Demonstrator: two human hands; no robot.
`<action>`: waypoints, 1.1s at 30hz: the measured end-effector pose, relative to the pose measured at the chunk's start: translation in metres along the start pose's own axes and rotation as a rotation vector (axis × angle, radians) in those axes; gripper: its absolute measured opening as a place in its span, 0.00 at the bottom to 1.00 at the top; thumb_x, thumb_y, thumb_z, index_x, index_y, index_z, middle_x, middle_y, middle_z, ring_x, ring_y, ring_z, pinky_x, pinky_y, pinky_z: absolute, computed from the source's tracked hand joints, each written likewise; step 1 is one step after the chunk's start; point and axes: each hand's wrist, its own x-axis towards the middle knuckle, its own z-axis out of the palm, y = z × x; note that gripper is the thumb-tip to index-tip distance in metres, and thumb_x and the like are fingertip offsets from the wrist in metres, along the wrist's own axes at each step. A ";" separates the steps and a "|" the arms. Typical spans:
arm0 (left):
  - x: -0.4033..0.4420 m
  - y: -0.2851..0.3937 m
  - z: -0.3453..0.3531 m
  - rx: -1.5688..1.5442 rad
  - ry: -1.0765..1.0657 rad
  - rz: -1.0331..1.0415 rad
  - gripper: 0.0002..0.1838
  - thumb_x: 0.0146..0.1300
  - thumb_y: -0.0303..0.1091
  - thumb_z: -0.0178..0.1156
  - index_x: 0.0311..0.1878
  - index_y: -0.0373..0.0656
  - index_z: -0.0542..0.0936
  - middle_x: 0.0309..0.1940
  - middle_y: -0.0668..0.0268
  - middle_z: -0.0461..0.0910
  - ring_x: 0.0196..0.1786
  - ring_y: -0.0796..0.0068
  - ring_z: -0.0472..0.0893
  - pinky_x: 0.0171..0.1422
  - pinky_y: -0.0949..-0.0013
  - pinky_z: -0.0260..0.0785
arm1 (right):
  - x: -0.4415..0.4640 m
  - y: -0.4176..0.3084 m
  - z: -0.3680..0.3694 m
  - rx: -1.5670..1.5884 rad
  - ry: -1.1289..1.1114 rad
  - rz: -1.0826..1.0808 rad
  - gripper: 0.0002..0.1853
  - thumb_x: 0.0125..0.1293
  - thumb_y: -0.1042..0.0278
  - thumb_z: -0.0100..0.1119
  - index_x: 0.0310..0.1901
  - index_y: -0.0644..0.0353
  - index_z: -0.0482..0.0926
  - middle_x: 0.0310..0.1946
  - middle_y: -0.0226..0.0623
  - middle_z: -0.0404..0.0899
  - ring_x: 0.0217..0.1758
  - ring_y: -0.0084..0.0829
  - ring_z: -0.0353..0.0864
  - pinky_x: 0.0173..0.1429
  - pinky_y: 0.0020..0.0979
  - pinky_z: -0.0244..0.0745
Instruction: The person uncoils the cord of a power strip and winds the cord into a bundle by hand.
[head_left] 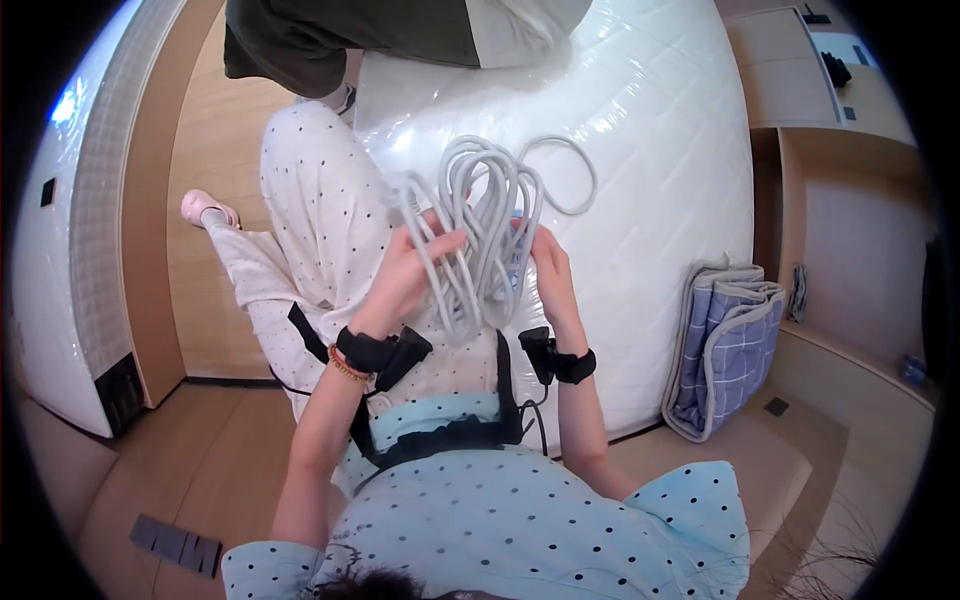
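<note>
Fingers [450,242] of the left hand [402,272] are gripping the cord [487,232]; the right hand [553,275] is flanking it, fingers bent, hold hidden. Most is hanging in gathered loops; one loose loop [594,180] is lying on the mattress [650,240] beyond.

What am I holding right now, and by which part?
A grey cable bundle: your left hand grips loops on its left side. Your right hand is at its right edge; whether it grips there is hidden.
</note>
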 end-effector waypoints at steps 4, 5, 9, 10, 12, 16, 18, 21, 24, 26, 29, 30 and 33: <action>-0.008 0.007 -0.019 0.198 0.069 -0.005 0.22 0.65 0.37 0.56 0.59 0.39 0.71 0.48 0.70 0.76 0.46 0.83 0.74 0.50 0.77 0.66 | -0.001 -0.001 0.012 0.062 -0.190 0.028 0.19 0.64 0.65 0.55 0.54 0.63 0.69 0.47 0.39 0.75 0.49 0.27 0.75 0.51 0.26 0.69; -0.010 0.008 -0.021 0.252 0.099 0.006 0.22 0.66 0.39 0.55 0.59 0.39 0.71 0.48 0.71 0.76 0.44 0.83 0.73 0.49 0.77 0.66 | -0.003 -0.002 0.013 0.025 -0.168 0.021 0.19 0.62 0.67 0.57 0.53 0.63 0.69 0.44 0.38 0.77 0.44 0.25 0.76 0.47 0.24 0.70; -0.017 0.016 -0.022 0.347 0.229 0.078 0.21 0.68 0.41 0.52 0.59 0.38 0.71 0.44 0.70 0.78 0.42 0.82 0.75 0.46 0.77 0.68 | -0.002 -0.001 -0.008 0.063 0.087 -0.035 0.21 0.57 0.74 0.62 0.51 0.64 0.68 0.31 0.36 0.80 0.30 0.20 0.77 0.34 0.19 0.70; -0.019 0.017 -0.024 0.338 0.268 0.101 0.21 0.68 0.42 0.51 0.58 0.38 0.71 0.44 0.69 0.78 0.42 0.82 0.76 0.46 0.76 0.69 | -0.001 0.001 -0.021 0.118 0.189 -0.052 0.21 0.56 0.75 0.63 0.50 0.65 0.68 0.28 0.36 0.80 0.28 0.20 0.76 0.32 0.18 0.69; -0.020 0.025 -0.031 0.307 0.238 0.145 0.21 0.68 0.42 0.49 0.58 0.38 0.71 0.43 0.66 0.79 0.43 0.80 0.78 0.47 0.75 0.71 | -0.004 -0.003 -0.050 0.230 0.426 -0.179 0.19 0.57 0.75 0.63 0.49 0.65 0.69 0.27 0.37 0.80 0.26 0.21 0.76 0.33 0.19 0.70; -0.025 0.042 -0.039 0.302 0.228 0.186 0.20 0.68 0.40 0.48 0.57 0.37 0.71 0.45 0.61 0.80 0.45 0.74 0.80 0.49 0.72 0.74 | -0.021 -0.014 -0.100 0.074 0.717 -0.390 0.19 0.58 0.74 0.63 0.50 0.66 0.69 0.33 0.40 0.80 0.35 0.25 0.77 0.42 0.22 0.70; -0.029 0.046 -0.039 0.274 0.258 0.200 0.18 0.68 0.36 0.49 0.56 0.37 0.73 0.44 0.62 0.81 0.41 0.79 0.79 0.45 0.75 0.71 | -0.024 -0.003 -0.130 -0.052 0.870 -0.411 0.20 0.58 0.73 0.63 0.50 0.67 0.69 0.40 0.43 0.78 0.42 0.28 0.76 0.47 0.25 0.69; -0.036 0.049 -0.041 0.333 0.215 0.234 0.20 0.66 0.32 0.48 0.59 0.36 0.70 0.46 0.61 0.80 0.44 0.76 0.79 0.46 0.75 0.72 | -0.030 0.006 -0.143 -0.465 1.058 -0.270 0.22 0.57 0.71 0.64 0.52 0.67 0.70 0.54 0.43 0.70 0.56 0.36 0.69 0.57 0.32 0.66; -0.043 0.047 -0.041 0.381 0.092 0.290 0.22 0.62 0.26 0.48 0.61 0.35 0.68 0.50 0.58 0.78 0.46 0.72 0.80 0.46 0.74 0.72 | -0.030 0.009 -0.116 -0.821 1.008 -0.529 0.22 0.56 0.70 0.65 0.52 0.64 0.71 0.52 0.39 0.72 0.56 0.36 0.70 0.58 0.35 0.65; -0.045 0.045 -0.032 0.320 -0.006 0.311 0.24 0.59 0.22 0.47 0.62 0.33 0.67 0.52 0.56 0.77 0.48 0.70 0.80 0.46 0.73 0.73 | -0.030 -0.009 -0.076 -0.603 0.734 -0.582 0.24 0.54 0.69 0.66 0.53 0.62 0.71 0.52 0.38 0.72 0.56 0.35 0.70 0.58 0.35 0.64; -0.052 0.052 -0.009 0.187 -0.017 0.239 0.26 0.58 0.24 0.48 0.62 0.33 0.67 0.53 0.52 0.76 0.48 0.66 0.80 0.46 0.71 0.72 | -0.027 -0.039 -0.015 -0.429 0.072 -0.397 0.27 0.50 0.68 0.69 0.53 0.59 0.71 0.52 0.37 0.72 0.56 0.34 0.70 0.57 0.34 0.66; -0.053 0.055 -0.008 0.222 -0.082 0.231 0.25 0.58 0.24 0.47 0.61 0.32 0.67 0.53 0.50 0.76 0.46 0.66 0.81 0.44 0.71 0.72 | -0.027 -0.042 0.009 -0.449 -0.041 -0.417 0.27 0.50 0.68 0.69 0.53 0.59 0.71 0.50 0.37 0.73 0.54 0.33 0.72 0.56 0.33 0.67; -0.059 0.071 -0.009 0.278 -0.219 0.245 0.21 0.59 0.22 0.46 0.58 0.32 0.69 0.52 0.47 0.76 0.40 0.67 0.82 0.38 0.74 0.72 | -0.019 -0.026 0.046 -0.500 -0.131 -0.368 0.26 0.51 0.67 0.68 0.52 0.61 0.72 0.44 0.36 0.76 0.49 0.32 0.75 0.53 0.33 0.69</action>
